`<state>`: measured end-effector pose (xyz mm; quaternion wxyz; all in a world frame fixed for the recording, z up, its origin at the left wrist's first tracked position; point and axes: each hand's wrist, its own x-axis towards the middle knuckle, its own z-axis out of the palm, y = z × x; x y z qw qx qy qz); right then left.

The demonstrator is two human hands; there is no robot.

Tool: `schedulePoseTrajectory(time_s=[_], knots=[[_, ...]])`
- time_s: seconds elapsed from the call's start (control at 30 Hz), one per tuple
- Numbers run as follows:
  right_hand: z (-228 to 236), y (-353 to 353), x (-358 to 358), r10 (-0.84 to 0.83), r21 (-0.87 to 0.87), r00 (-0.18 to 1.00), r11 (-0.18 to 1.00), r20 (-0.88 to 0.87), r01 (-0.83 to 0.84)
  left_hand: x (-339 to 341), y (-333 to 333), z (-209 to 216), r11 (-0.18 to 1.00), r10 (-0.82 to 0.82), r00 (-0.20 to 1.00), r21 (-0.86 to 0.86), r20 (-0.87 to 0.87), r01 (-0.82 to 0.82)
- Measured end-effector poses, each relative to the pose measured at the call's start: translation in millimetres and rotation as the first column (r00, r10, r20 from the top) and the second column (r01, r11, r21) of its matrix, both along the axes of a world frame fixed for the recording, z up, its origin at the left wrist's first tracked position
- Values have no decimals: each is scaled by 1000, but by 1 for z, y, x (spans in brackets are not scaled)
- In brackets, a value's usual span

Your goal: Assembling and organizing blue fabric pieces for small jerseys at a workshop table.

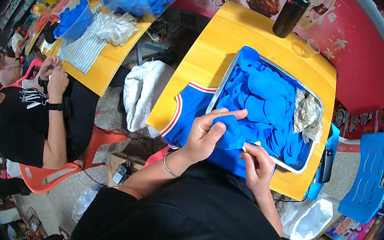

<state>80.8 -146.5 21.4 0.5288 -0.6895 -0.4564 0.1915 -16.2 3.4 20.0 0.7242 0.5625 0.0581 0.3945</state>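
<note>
My left hand [202,137] grips a thin, rounded blue fabric piece [231,134] between thumb and fingers, in front of my body. Close to that piece's lower right edge, my right hand [258,170] pinches a small pale tip; what it belongs to is hidden by the fingers. Just beyond both hands lies a metal tray [295,169] heaped with similar blue pieces [263,101]. A crumpled clear plastic bag [307,114] rests at the tray's right end. Blue cloth with red-and-white trim [194,106] is spread under the tray's left side and my hands.
The tray stands on a yellow wooden table [225,29] with a black bottle [291,14] and clear cup [310,48]. A blue chair [367,176] is at right. A co-worker [23,121] sits left at another table [120,49] holding tubs of blue pieces.
</note>
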Motion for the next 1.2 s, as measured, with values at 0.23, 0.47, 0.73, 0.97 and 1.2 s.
schedulePoseTrajectory(time_s=[0.23,0.47,0.73,0.97,1.2], knots=[[2,4,-11,3,37,919,999,-395,12,-3,-7,-7,1000,6,1000,-29,-25,-7],[0,3,-3,-75,22,972,996,-223,82,-1,2,-8,999,-18,993,42,-113,23],[18,8,8,-28,-1,975,1000,220,29,-5,23,-1,980,7,996,199,-90,11],[7,10,-7,121,88,878,992,-463,-91,4,9,-14,995,-19,995,94,93,10],[-5,-1,-5,145,70,717,989,-682,-132,7,1,-8,985,-119,973,-99,197,140]])
